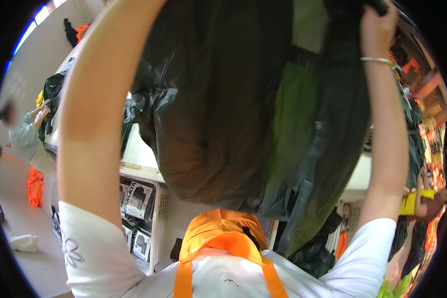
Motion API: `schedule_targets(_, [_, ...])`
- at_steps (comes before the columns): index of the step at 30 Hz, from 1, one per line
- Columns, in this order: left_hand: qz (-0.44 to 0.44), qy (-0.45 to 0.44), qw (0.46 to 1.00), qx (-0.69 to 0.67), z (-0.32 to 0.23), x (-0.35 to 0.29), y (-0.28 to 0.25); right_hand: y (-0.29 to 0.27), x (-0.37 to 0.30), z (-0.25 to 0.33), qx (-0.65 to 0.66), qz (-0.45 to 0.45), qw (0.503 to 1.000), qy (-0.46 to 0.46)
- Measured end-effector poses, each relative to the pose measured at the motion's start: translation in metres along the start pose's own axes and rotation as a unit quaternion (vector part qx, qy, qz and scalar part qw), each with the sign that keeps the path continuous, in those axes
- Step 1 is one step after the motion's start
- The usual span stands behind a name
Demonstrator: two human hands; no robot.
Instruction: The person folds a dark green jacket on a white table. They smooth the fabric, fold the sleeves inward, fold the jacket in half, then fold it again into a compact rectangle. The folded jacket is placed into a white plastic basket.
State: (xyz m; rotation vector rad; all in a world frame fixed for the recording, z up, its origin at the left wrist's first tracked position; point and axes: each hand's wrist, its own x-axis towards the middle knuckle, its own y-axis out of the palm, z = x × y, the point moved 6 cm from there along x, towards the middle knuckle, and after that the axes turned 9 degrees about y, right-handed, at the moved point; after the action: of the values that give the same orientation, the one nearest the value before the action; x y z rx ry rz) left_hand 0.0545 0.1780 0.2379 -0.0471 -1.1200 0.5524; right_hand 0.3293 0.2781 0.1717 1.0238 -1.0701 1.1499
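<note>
A large dark jacket-like garment (218,109) hangs spread out in front of me, filling the middle of the view. Its right part shows a green panel (295,104) and, near the top, a patch of grey mesh (309,25). High on the right, my right hand (380,27) is closed on the garment's dark upper edge. My left arm reaches up along the garment's left side and leaves the picture at the top, so the left hand is out of sight. The garment's lower folds hang above my orange apron (223,231).
Below the left side, a white plastic basket (160,208) holds several packets (139,198) with a jacket pictured on them. Part of a white table (139,151) shows behind the garment. One person (27,139) handles dark cloth at the far left; another (424,203) is at the right edge.
</note>
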Motion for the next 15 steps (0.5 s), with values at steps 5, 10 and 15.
schedule_targets(5, [0.146, -0.143, 0.975, -0.084, -0.081, -0.162, 0.210, 0.084, -0.189, -0.177, -0.065, 0.247, 0.882, 0.396])
schedule_targets(10, [0.446, -0.114, 0.835, -0.302, -0.219, -0.380, 0.112, 0.034, -0.387, -0.109, -0.140, 0.568, 0.729, 0.355])
schedule_targets(15, [0.580, -0.214, 0.732, -0.285, -0.268, -0.517, 0.039, -0.069, -0.464, -0.008, -0.281, 0.636, 0.602, 0.392])
